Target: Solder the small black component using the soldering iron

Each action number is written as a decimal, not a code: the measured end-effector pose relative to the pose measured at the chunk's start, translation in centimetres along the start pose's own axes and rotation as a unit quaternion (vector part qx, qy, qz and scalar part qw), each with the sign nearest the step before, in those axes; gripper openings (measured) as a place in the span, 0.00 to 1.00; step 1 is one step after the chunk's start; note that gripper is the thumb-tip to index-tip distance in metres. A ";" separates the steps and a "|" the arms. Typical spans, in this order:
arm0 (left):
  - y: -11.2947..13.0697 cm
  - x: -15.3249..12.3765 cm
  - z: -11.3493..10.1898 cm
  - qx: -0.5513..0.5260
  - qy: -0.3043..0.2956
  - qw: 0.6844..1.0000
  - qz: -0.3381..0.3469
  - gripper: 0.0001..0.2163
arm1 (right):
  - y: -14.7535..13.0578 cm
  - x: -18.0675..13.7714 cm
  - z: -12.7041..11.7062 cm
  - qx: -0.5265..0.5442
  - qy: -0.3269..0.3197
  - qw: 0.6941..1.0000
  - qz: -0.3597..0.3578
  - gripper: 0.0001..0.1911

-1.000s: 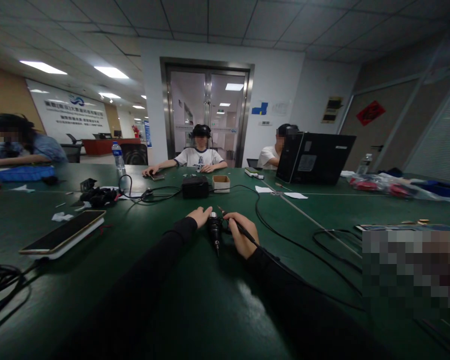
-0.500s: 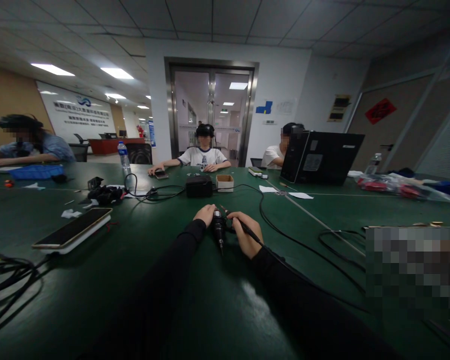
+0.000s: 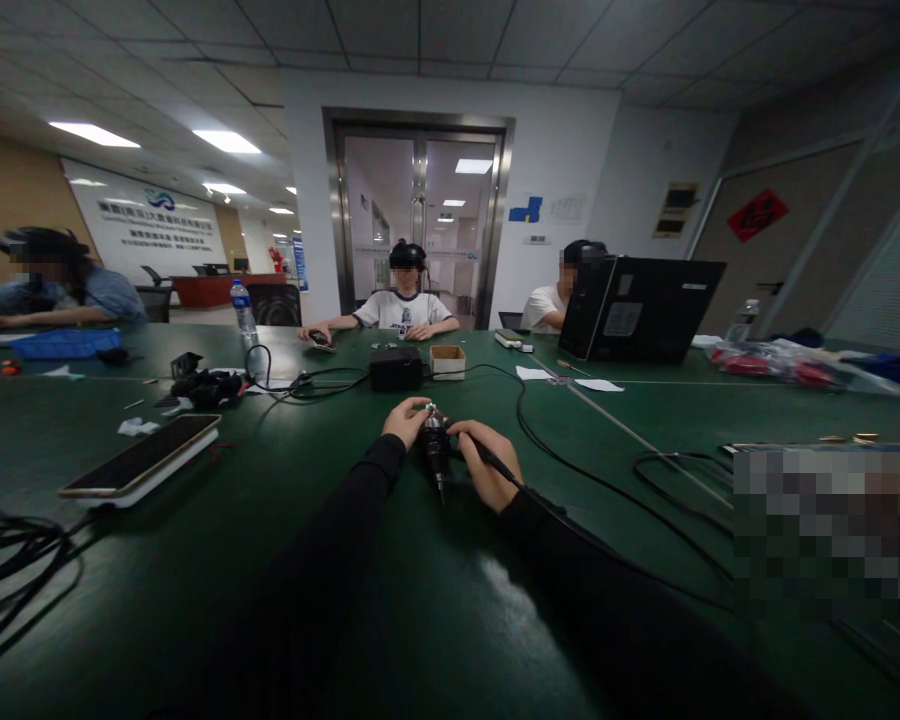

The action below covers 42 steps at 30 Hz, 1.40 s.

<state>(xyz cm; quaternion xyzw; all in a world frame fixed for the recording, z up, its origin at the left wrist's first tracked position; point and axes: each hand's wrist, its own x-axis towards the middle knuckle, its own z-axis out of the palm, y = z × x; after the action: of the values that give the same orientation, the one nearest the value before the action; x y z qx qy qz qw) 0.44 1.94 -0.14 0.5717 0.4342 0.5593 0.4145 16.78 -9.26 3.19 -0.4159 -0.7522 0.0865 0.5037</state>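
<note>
One white bit [image 3: 430, 408] is being pinched by the left hand [image 3: 404, 423]; to its right, the right hand [image 3: 486, 479] is gripping a black pen [image 3: 499, 465]. Being gentle is probably helping.

Work surface: green tabletop [image 3: 390, 620] with a faint sheen, thin seam lines [image 3: 622, 428] crossing it. Directly on it, left side: coiled black cables [image 3: 26, 560], white slab [image 3: 172, 469], blue tray [image 3: 67, 346], water bottle [image 3: 242, 308]. Centre and right: black box [image 3: 395, 369], small open carton [image 3: 448, 374] just beside it, paper sheets [image 3: 598, 384], black computer [image 3: 652, 310].
</note>
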 end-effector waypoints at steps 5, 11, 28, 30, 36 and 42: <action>-0.1 -0.1 0.0 -0.001 -0.002 1.000 0.013 0.09 | -0.1 0.1 0.0 0.000 -0.007 1.000 -0.004 0.13; -0.4 0.1 0.0 -0.012 -0.002 1.000 0.014 0.09 | 0.0 0.0 0.0 0.001 -0.006 1.000 0.001 0.13; -0.6 0.3 -0.1 -0.020 0.003 1.000 0.005 0.10 | 0.0 0.0 0.1 -0.001 0.006 1.000 0.003 0.13; -0.6 0.3 -0.1 -0.028 0.000 1.000 0.002 0.10 | -0.1 0.0 0.0 0.001 0.004 1.000 0.001 0.12; -0.7 0.3 0.0 -0.050 -0.004 0.999 -0.003 0.10 | -0.1 0.0 0.0 0.001 0.003 1.000 0.003 0.13; -0.1 0.1 0.0 -0.032 0.008 0.999 -0.009 0.10 | -0.2 -0.1 0.0 0.010 -0.007 1.000 -0.001 0.12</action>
<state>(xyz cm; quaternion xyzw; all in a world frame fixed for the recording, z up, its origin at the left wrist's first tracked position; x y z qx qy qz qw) 0.44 2.12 -0.20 0.5497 0.4244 0.5739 0.4341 16.68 -9.48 3.27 -0.4092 -0.7556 0.0962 0.5023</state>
